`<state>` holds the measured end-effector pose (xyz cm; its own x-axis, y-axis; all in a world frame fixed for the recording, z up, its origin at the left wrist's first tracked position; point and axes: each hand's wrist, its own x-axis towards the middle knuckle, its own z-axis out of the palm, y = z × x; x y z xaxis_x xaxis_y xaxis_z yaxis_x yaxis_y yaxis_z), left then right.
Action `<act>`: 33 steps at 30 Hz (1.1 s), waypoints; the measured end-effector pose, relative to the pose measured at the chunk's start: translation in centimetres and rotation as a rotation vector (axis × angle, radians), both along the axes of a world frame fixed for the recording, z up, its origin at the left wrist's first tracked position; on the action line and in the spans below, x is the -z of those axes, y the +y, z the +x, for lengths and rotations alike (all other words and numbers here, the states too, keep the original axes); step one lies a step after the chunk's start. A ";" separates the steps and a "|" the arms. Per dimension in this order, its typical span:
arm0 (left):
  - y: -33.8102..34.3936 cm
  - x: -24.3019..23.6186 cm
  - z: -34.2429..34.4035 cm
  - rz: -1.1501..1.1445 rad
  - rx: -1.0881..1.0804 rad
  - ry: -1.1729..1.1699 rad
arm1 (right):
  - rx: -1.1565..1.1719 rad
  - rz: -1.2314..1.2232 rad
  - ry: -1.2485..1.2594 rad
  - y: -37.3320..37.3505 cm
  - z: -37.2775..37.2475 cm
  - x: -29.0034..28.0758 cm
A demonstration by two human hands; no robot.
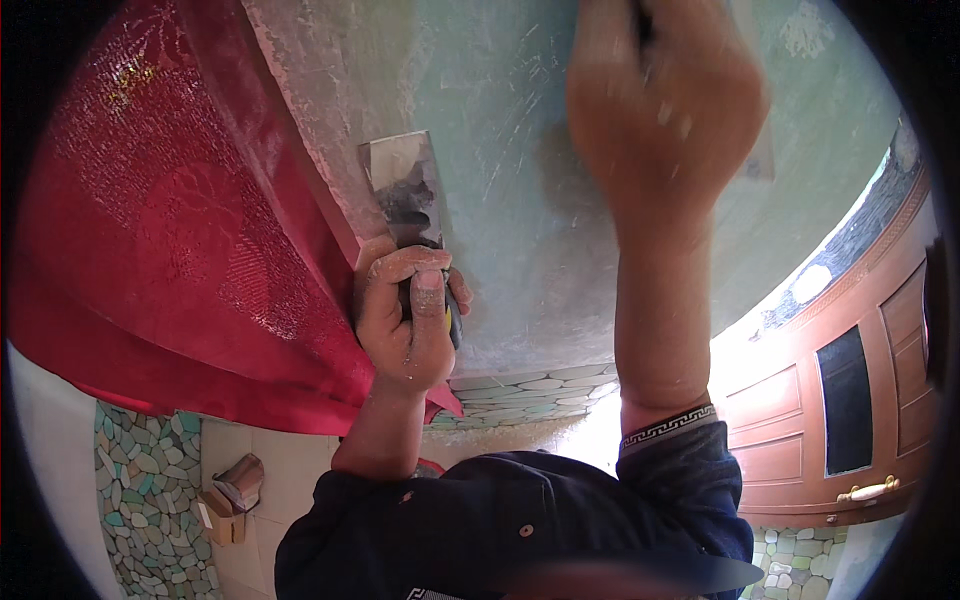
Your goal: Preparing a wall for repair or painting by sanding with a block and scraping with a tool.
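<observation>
My left hand [405,315] is closed round the dark and yellow handle of a putty knife [408,195]. Its broad metal blade points up the wall and carries dark smears. Pale dust coats the fingers. My right hand [665,110] is raised high against the green-grey wall [490,180], slightly blurred, with its back toward me. Its fingers are curled and partly cut off by the upper edge. A dark spot shows between them, but I cannot make out what they hold. The wall has pale scratches and patches around both hands.
A shiny red curtain [200,230] hangs at the left, close to my left hand. A brown panelled door [780,420] with a pale handle stands at the right. A small cardboard box [220,520] rests on the floor beside a pebble-patterned strip [150,490].
</observation>
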<state>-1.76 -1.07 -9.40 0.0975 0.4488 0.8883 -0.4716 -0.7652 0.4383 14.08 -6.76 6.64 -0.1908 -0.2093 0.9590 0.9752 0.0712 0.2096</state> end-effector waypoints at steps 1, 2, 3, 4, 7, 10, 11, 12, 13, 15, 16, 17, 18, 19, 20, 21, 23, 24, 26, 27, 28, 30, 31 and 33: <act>0.2 0.1 -0.1 0.011 -0.008 0.018 | -0.016 -0.036 -0.002 0.2 0.3 1.5; 0.3 0.2 -0.3 0.021 -0.018 0.038 | -0.034 -0.073 -0.003 0.5 0.4 3.1; 0.4 0.3 -0.6 0.025 -0.028 0.036 | -0.054 -0.108 -0.007 0.8 0.2 4.6; 0.6 0.5 -0.8 0.034 -0.040 0.051 | -0.050 -0.171 0.051 0.7 -0.1 6.7; 0.4 0.3 -0.6 0.038 -0.045 0.060 | -0.028 -0.386 0.217 -1.4 -1.5 13.3; 0.3 0.3 -0.2 0.033 -0.033 0.038 | -0.060 -0.442 0.255 -2.3 -1.0 20.6; 0.3 0.5 -0.2 0.027 -0.030 0.027 | -0.075 -0.489 0.265 -2.4 -0.9 22.6; 0.3 0.4 -0.1 0.027 -0.031 0.026 | -0.075 -0.490 0.265 -2.5 -0.6 23.9; 0.3 0.4 0.0 0.035 -0.037 0.030 | -0.056 -0.486 0.231 -2.5 -0.3 24.9; 0.4 0.5 -0.2 0.043 -0.047 0.036 | -0.041 -0.483 0.198 -2.4 -0.5 24.4; 0.4 0.5 -0.3 0.041 -0.053 0.044 | -0.052 -0.477 0.193 -2.3 -0.4 23.8; 0.5 0.6 -0.5 0.039 -0.061 0.052 | -0.064 -0.470 0.188 -2.1 -0.5 22.4; 0.5 0.5 -0.6 0.040 -0.065 0.050 | -0.044 -0.479 0.204 -2.0 -0.7 20.2; 0.4 0.6 -0.3 0.032 -0.033 0.034 | -0.014 -0.488 0.222 -2.0 -0.6 17.5; 0.4 0.5 -0.4 0.026 -0.014 0.020 | -0.004 -0.386 0.198 -1.4 -0.4 14.4; 0.4 0.5 -0.6 0.026 -0.022 0.021 | 0.003 -0.286 0.176 -0.4 -0.3 11.4; 0.3 0.4 -0.5 0.014 -0.015 0.012 | 0.006 -0.076 0.064 1.5 0.2 6.4; 0.3 0.4 -0.3 0.015 -0.007 0.011 | 0.014 -0.075 0.063 1.1 -0.4 3.6; 0.2 0.3 -0.2 0.004 0.003 0.017 | 0.053 -0.009 0.077 -0.1 -1.5 -1.5; 0.1 0.3 -0.2 0.006 0.008 0.018 | 0.058 -0.008 0.078 -0.1 -1.4 -2.5; 0.0 0.3 -0.1 0.002 0.004 0.015 | 0.020 0.043 0.051 0.0 -1.2 -3.3; 0.0 0.2 -0.1 -0.003 0.000 0.013 | -0.019 0.092 0.026 -0.1 -0.9 -3.3; -0.1 0.0 0.0 0.006 -0.008 0.015 | -0.024 0.058 0.025 -0.2 -0.4 -2.5; 0.0 0.1 -0.2 0.013 -0.032 0.020 | -0.056 -0.012 0.023 0.2 0.6 0.2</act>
